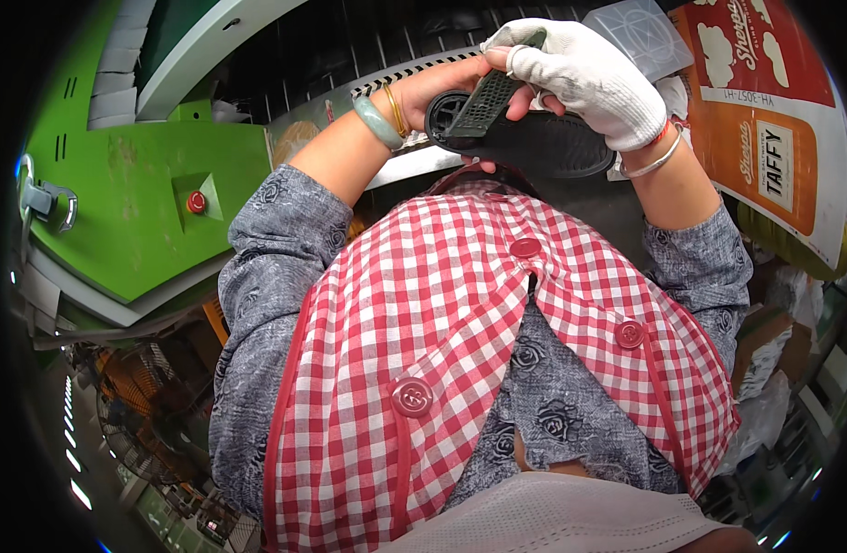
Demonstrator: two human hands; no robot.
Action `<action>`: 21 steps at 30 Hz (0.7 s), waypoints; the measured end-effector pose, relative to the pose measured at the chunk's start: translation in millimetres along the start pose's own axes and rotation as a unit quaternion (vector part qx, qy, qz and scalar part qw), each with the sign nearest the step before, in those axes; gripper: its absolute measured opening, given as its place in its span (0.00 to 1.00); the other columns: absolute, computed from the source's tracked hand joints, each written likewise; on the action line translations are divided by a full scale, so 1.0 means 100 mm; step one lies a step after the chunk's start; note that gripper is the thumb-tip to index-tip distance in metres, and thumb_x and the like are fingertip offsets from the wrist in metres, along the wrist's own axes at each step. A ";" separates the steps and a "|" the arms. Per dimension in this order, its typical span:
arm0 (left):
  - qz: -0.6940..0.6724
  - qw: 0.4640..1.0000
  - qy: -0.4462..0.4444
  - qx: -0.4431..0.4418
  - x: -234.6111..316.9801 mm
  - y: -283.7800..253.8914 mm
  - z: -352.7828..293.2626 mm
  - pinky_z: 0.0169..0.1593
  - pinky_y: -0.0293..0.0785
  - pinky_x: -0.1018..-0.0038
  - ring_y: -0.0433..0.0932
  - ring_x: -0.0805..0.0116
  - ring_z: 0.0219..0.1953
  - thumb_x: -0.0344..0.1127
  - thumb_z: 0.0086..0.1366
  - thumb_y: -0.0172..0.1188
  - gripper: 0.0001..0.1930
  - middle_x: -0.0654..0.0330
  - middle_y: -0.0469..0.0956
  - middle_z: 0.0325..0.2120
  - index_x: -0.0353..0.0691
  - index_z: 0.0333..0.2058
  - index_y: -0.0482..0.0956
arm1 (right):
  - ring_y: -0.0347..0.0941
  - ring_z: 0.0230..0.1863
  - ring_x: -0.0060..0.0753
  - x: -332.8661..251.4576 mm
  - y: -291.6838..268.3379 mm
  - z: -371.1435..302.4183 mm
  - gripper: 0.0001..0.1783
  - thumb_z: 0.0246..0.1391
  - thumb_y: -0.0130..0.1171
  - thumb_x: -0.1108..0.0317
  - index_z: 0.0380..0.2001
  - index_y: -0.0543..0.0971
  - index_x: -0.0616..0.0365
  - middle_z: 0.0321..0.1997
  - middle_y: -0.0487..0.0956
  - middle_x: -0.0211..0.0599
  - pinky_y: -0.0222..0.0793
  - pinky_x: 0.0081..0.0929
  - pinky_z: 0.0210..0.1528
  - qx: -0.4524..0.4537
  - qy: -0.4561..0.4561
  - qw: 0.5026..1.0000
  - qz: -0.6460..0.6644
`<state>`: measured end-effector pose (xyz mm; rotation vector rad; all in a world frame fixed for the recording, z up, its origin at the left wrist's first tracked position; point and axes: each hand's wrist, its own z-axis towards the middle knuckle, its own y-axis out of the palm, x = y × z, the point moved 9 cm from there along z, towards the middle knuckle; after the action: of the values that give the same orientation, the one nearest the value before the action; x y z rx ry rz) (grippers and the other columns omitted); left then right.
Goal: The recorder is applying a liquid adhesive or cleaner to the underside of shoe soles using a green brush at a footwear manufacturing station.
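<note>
A black shoe sole (561,152) lies across in front of my chest, its ribbed, hollowed end to the left. My left hand (437,88), bare, closes around that left end, with a fingertip showing beneath the sole. My right hand (589,83) wears a white knit glove with bare fingertips. Its thumb and fingers pinch the upper end of a dark green perforated strip (486,109). The strip slants down, its lower end over the sole's left end. Whether it touches the sole's inside I cannot tell. My left fingertips come close to the strip's upper part.
To the left stands a green machine housing (101,184) with a red push button (196,202). Beyond my hands is a dark slotted surface (331,46). A translucent plastic box (637,39) and printed orange-and-red cardboard (764,101) are at the right.
</note>
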<state>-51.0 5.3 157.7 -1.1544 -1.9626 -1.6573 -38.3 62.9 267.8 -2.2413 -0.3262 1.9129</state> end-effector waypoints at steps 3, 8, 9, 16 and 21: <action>-0.062 0.995 0.012 0.072 0.09 0.07 -0.06 0.20 0.80 0.73 0.80 0.60 0.23 0.52 0.65 0.39 0.28 0.45 0.76 0.29 0.26 0.42 0.69 | 0.73 0.19 0.15 0.08 -0.01 0.01 0.16 0.55 0.51 0.56 0.37 0.77 0.57 0.22 0.77 0.32 0.60 0.09 0.17 -0.023 0.017 1.000 -0.009; 0.004 0.990 -0.002 0.138 0.14 -0.02 -0.16 0.17 0.79 0.72 0.79 0.57 0.19 0.58 0.63 0.40 0.33 0.43 0.76 0.28 0.25 0.43 0.70 | 0.72 0.21 0.14 0.17 -0.09 -0.11 0.14 0.55 0.51 0.58 0.35 0.77 0.57 0.23 0.77 0.30 0.59 0.09 0.19 -0.024 0.018 0.999 0.016; -0.016 0.995 -0.042 0.092 0.04 -0.08 -0.15 0.20 0.79 0.69 0.79 0.53 0.23 0.60 0.61 0.42 0.34 0.44 0.77 0.30 0.28 0.45 0.70 | 0.71 0.21 0.13 0.23 -0.12 -0.15 0.14 0.55 0.51 0.59 0.35 0.77 0.58 0.23 0.77 0.30 0.58 0.09 0.19 -0.015 0.029 0.999 0.018; -0.015 0.992 -0.052 0.115 -0.08 -0.31 -0.20 0.35 0.79 0.70 0.80 0.62 0.33 0.40 0.63 0.49 0.20 0.48 0.76 0.38 0.29 0.47 0.70 | 0.69 0.22 0.11 0.73 -0.37 -0.48 0.14 0.56 0.51 0.60 0.35 0.77 0.59 0.28 0.77 0.30 0.55 0.07 0.19 0.067 0.077 0.989 0.112; -0.013 0.971 0.081 0.223 -0.05 -0.59 -0.26 0.42 0.75 0.71 0.78 0.59 0.38 0.33 0.60 0.52 0.23 0.51 0.72 0.41 0.32 0.53 0.60 | 0.73 0.28 0.15 1.09 -0.99 -0.68 0.16 0.56 0.52 0.59 0.41 0.74 0.60 0.38 0.77 0.28 0.56 0.08 0.24 0.351 0.011 0.928 0.126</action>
<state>-98.5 -21.0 121.8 -0.7992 -2.1000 -1.1856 39.7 188.8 202.1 -1.8593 0.5943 1.7217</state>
